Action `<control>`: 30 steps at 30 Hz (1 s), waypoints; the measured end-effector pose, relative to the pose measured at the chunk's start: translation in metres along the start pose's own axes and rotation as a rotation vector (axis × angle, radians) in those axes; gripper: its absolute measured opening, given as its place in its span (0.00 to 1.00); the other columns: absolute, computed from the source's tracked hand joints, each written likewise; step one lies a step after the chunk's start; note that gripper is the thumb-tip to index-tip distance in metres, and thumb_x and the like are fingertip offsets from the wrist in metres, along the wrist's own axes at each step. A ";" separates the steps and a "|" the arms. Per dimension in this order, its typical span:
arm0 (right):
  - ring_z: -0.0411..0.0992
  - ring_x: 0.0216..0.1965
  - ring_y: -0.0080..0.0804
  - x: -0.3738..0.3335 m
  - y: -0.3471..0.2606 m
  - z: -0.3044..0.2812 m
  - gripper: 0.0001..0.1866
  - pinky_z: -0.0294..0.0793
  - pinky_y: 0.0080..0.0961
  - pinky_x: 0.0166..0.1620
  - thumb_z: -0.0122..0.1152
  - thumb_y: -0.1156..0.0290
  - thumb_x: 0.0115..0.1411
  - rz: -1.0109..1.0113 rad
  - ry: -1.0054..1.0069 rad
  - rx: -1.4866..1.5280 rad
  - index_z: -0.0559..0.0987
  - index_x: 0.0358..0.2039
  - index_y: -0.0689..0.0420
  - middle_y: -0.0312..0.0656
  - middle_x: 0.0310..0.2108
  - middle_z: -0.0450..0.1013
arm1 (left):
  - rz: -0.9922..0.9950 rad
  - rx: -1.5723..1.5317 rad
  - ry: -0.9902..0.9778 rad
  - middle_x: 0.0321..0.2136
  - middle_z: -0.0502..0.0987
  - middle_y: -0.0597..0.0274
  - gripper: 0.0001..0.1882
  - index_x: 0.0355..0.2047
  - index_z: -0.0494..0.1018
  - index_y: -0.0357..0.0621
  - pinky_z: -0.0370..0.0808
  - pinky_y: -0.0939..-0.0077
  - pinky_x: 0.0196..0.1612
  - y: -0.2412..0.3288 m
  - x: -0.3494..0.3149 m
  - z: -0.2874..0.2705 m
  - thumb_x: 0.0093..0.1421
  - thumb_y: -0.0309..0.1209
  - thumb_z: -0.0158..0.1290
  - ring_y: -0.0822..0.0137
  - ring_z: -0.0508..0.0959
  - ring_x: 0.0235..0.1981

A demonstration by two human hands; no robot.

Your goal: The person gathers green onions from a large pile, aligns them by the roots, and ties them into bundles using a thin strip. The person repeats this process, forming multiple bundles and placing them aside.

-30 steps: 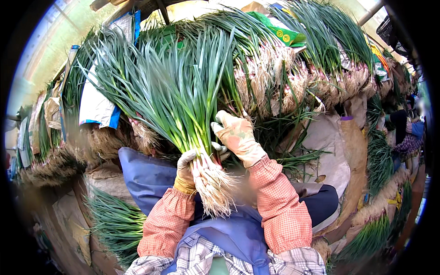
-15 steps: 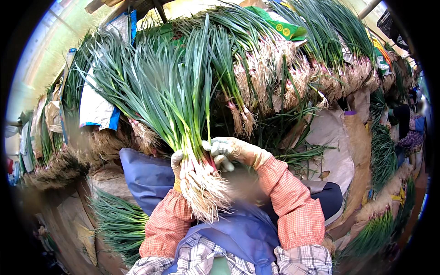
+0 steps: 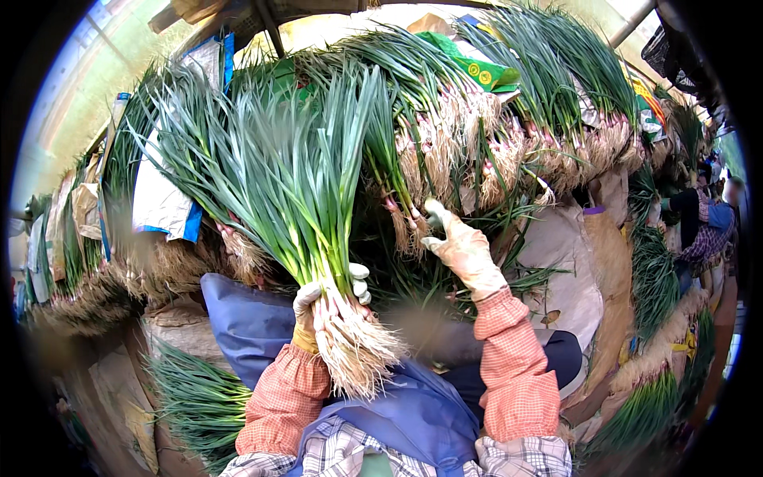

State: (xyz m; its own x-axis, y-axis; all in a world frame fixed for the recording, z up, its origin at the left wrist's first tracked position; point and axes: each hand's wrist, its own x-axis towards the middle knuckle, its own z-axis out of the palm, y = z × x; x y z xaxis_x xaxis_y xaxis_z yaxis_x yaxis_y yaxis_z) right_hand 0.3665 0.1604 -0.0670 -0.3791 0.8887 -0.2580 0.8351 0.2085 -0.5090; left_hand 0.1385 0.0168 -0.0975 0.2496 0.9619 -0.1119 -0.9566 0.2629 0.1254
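A thick bunch of green garlic [image 3: 327, 254], with long flat leaves, pinkish white stems and pale stringy roots, stands upright in front of me. My left hand [image 3: 310, 306], in a pale glove, is wrapped around its stems just above the roots, with fingertips showing on the far side. To the right, my right hand [image 3: 465, 250], also gloved, is raised with thumb and fingers apart and nothing between them. Its fingertips are close to the roots of a few loose green garlic stalks [image 3: 405, 211] hanging off the pile's edge; whether they touch, I cannot tell.
A long pile of green garlic [image 3: 445, 103] runs across the far side, roots toward me. Another bunch [image 3: 199, 397] lies at my lower left. White sacking [image 3: 560, 262] hangs at right. A green bag [image 3: 477, 67] lies on the pile. Another person [image 3: 707, 222] is at far right.
My right hand has let go of the bunch's stems and moved up and to the right, its fingers spreading. My left hand keeps holding the bunch.
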 end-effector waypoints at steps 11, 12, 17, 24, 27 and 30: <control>0.75 0.23 0.42 -0.019 -0.031 0.032 0.14 0.72 0.39 0.24 0.56 0.63 0.59 -0.315 0.156 -0.266 0.72 0.42 0.57 0.44 0.28 0.76 | 0.120 0.275 0.005 0.57 0.64 0.30 0.44 0.58 0.59 0.22 0.55 0.52 0.66 -0.001 0.038 0.007 0.53 0.51 0.48 0.44 0.66 0.59; 0.75 0.23 0.41 -0.030 -0.031 0.042 0.14 0.73 0.37 0.25 0.55 0.64 0.61 -0.377 0.012 -0.197 0.72 0.44 0.58 0.45 0.30 0.76 | 0.035 0.229 0.011 0.58 0.62 0.30 0.45 0.58 0.58 0.21 0.59 0.52 0.64 0.002 0.037 0.008 0.53 0.51 0.49 0.46 0.68 0.57; 0.74 0.25 0.20 -0.010 -0.020 0.018 0.23 0.71 0.14 0.26 0.53 0.53 0.65 -0.065 -0.425 0.923 0.74 0.49 0.60 0.40 0.35 0.77 | 0.025 0.088 0.086 0.53 0.69 0.41 0.39 0.58 0.61 0.31 0.75 0.55 0.48 -0.001 0.033 0.006 0.53 0.48 0.52 0.48 0.74 0.49; 0.68 0.18 0.20 0.036 -0.059 0.058 0.13 0.68 0.17 0.21 0.60 0.63 0.61 0.096 -0.122 1.281 0.74 0.36 0.60 0.33 0.22 0.71 | 0.086 0.079 0.091 0.52 0.70 0.41 0.41 0.59 0.59 0.31 0.74 0.51 0.52 -0.004 0.027 0.017 0.51 0.48 0.53 0.48 0.72 0.52; 0.74 0.22 0.24 0.015 -0.050 0.064 0.08 0.75 0.20 0.25 0.59 0.69 0.62 0.075 0.042 1.483 0.75 0.34 0.60 0.38 0.23 0.74 | 0.075 0.073 0.132 0.52 0.70 0.41 0.42 0.59 0.59 0.29 0.72 0.51 0.54 -0.003 0.024 0.023 0.51 0.49 0.53 0.47 0.71 0.54; 0.73 0.27 0.21 0.013 -0.054 0.062 0.07 0.73 0.18 0.29 0.56 0.71 0.63 0.011 0.127 1.252 0.75 0.39 0.58 0.37 0.29 0.76 | 0.030 0.117 0.122 0.53 0.69 0.38 0.41 0.57 0.62 0.28 0.69 0.49 0.57 -0.004 0.024 0.009 0.53 0.52 0.51 0.43 0.71 0.53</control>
State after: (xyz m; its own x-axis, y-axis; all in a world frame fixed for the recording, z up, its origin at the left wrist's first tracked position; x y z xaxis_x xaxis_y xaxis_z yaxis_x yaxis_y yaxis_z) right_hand 0.2920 0.1352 -0.0942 -0.2757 0.9352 -0.2223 -0.1384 -0.2675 -0.9536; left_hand 0.1495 0.0400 -0.0915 0.1939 0.9550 -0.2243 -0.9377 0.2476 0.2436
